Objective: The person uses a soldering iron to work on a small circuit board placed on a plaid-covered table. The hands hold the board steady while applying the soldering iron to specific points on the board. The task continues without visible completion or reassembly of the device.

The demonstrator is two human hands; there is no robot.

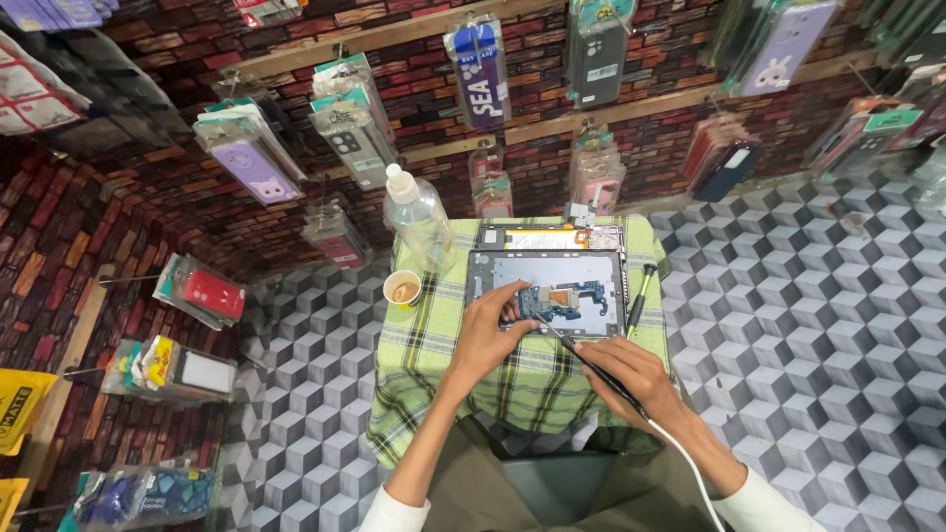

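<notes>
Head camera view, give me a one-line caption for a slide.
Left hand steadies a blue circuit board in an opened tablet; right hand aims a corded soldering iron.

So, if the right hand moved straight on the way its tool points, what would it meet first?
Probably the blue circuit board in the opened tablet: the right hand aims its thin tool there, beside the left hand. Depth is unclear.
</notes>
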